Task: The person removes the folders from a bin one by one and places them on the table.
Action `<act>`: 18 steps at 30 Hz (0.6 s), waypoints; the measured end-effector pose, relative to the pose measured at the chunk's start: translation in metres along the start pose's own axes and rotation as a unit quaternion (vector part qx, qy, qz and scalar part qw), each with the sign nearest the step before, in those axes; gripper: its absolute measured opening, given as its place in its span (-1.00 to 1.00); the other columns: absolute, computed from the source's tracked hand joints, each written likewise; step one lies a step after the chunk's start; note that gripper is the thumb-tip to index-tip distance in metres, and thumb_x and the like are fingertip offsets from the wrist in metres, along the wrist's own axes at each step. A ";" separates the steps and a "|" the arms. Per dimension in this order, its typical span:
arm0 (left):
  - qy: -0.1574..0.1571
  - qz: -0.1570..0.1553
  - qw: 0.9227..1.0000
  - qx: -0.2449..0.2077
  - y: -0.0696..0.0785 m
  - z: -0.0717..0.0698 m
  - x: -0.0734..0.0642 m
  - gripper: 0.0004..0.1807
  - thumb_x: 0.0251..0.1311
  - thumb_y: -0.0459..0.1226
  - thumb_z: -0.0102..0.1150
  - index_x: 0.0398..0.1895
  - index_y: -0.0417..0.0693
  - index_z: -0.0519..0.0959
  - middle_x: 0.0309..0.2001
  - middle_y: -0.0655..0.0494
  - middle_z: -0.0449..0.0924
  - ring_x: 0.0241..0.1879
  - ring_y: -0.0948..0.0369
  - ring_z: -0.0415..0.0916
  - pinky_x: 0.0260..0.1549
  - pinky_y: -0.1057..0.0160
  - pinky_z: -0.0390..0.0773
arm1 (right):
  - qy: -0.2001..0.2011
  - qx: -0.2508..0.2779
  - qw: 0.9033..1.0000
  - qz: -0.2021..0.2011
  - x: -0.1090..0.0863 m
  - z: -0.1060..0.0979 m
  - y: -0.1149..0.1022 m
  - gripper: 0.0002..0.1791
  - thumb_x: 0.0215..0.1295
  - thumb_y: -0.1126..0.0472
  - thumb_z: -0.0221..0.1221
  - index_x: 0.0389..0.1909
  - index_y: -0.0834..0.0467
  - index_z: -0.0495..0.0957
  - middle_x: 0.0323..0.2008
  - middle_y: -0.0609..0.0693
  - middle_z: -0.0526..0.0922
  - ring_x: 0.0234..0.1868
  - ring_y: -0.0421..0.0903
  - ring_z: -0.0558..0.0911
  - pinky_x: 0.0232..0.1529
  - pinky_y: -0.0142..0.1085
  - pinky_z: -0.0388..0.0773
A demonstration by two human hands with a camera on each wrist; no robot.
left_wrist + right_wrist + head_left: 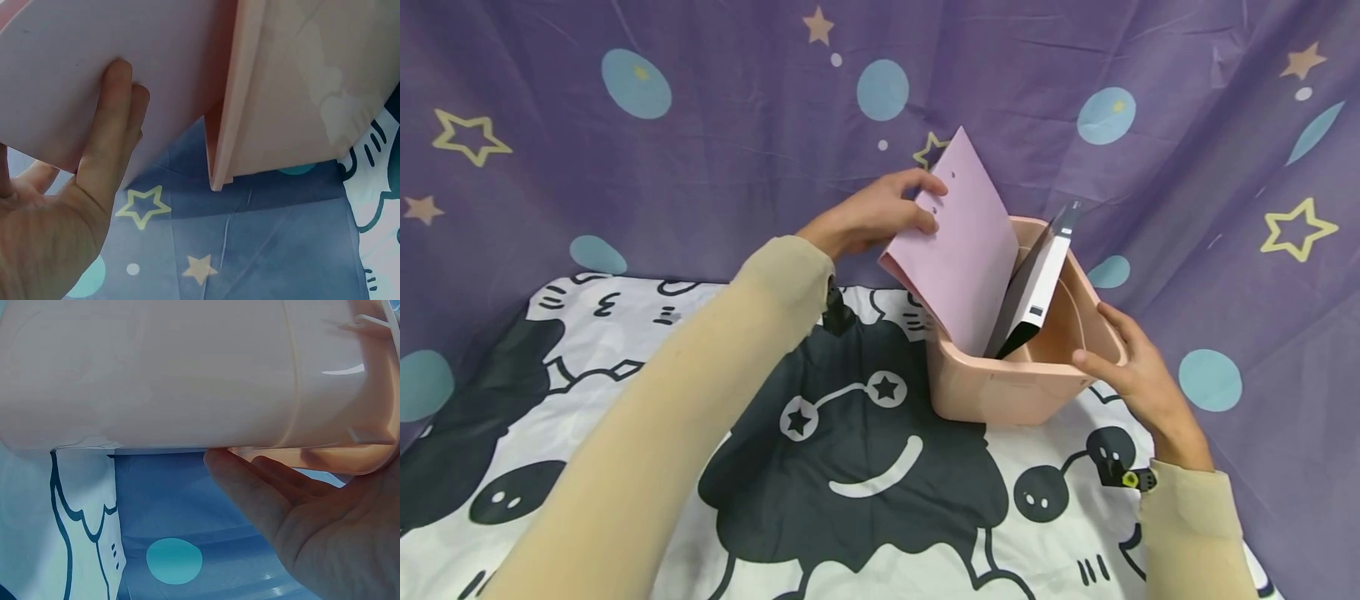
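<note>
A lilac ring binder [966, 250] leans at a tilt out of a peach plastic bin [1000, 392], its lower part hidden behind the bin's front rim. My left hand [891, 212] grips the binder's upper left edge, thumb and fingers on either side of the cover. In the left wrist view, fingers [115, 119] lie along the lilac cover. A second binder, black with a white spine [1043, 279], slants inside the bin beside the lilac one. My right hand [1138, 379] holds the bin's right rim, thumb over the edge and fingers along the outer wall.
The bin stands on a white cloth with dark cartoon figures [850, 500]. Close behind it hangs a purple curtain [737, 167] with stars and blue spots, which also runs down the right side.
</note>
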State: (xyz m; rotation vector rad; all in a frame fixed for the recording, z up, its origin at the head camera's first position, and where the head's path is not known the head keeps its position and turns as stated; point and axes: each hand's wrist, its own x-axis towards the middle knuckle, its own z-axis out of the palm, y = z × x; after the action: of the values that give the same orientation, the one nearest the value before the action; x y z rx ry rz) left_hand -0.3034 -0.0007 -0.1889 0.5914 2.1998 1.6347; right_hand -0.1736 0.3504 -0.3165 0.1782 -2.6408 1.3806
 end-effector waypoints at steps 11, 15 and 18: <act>0.032 0.003 0.999 -0.031 0.006 -0.005 -0.010 -0.44 0.09 -0.50 0.14 0.20 0.02 0.39 -0.06 -0.14 0.49 -0.34 0.03 0.62 -0.34 0.12 0.64 | -0.001 -0.002 1.000 0.002 0.001 0.000 0.000 -0.09 0.23 0.12 0.25 0.50 0.02 -0.04 0.27 0.28 0.22 0.04 0.00 0.39 -0.16 -0.54 0.38; 0.038 0.008 0.999 -0.035 0.006 -0.007 -0.015 -0.45 0.10 -0.50 0.14 0.19 0.02 0.39 -0.09 -0.15 0.50 -0.37 0.03 0.62 -0.36 0.12 0.64 | -0.001 -0.001 1.000 0.001 0.001 -0.001 -0.001 -0.09 0.23 0.13 0.25 0.50 0.02 -0.04 0.27 0.28 0.21 0.04 0.00 0.39 -0.16 -0.55 0.37; 0.040 0.011 0.998 -0.041 0.005 -0.008 -0.017 -0.45 0.11 -0.51 0.13 0.19 0.01 0.38 -0.12 -0.16 0.51 -0.37 0.03 0.62 -0.37 0.11 0.64 | -0.002 0.000 1.000 0.000 0.001 0.000 0.000 -0.09 0.23 0.13 0.25 0.51 0.02 -0.04 0.28 0.29 0.20 0.04 -0.01 0.39 -0.16 -0.56 0.37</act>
State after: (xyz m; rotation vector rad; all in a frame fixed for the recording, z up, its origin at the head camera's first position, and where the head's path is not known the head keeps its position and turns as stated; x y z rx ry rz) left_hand -0.2919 -0.0148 -0.1811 0.5388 2.1762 1.7806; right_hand -0.1744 0.3506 -0.3160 0.1808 -2.6427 1.3827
